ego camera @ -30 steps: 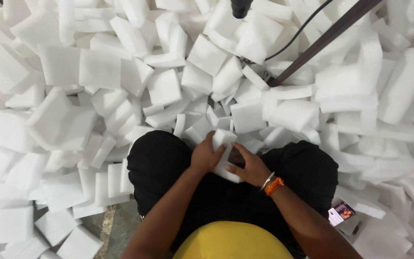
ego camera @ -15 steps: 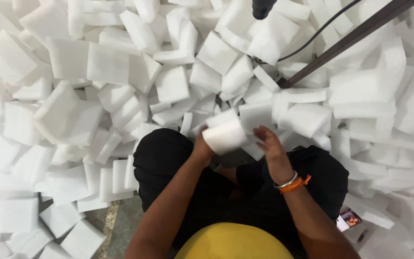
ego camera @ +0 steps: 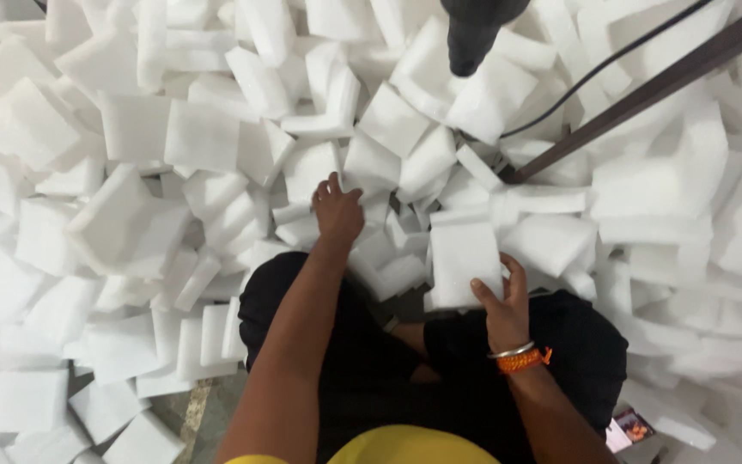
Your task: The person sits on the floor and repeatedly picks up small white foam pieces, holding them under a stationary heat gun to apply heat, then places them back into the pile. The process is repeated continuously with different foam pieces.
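Note:
I sit with black-trousered knees drawn up amid a heap of white foam blocks (ego camera: pixel 208 137). My right hand (ego camera: pixel 501 301), with an orange band and a metal bangle at the wrist, holds a flat white foam pad (ego camera: pixel 464 262) upright above my right knee. My left hand (ego camera: pixel 337 210) reaches forward and rests on the foam pieces (ego camera: pixel 371 163) just beyond my left knee, fingers curled onto them. Whether it grips one I cannot tell.
A dark metal bar (ego camera: pixel 646 86) slants from the upper right toward the pile's middle, with a black cable (ego camera: pixel 594 73) beside it. A black tool tip (ego camera: pixel 474 34) hangs at the top centre. A small printed packet (ego camera: pixel 629 428) lies at the lower right. Bare floor (ego camera: pixel 203 404) shows lower left.
Both hands held a foam pad together in front of me. Now my left hand has let go and reached forward into the pile, while my right hand keeps the pad, flattened.

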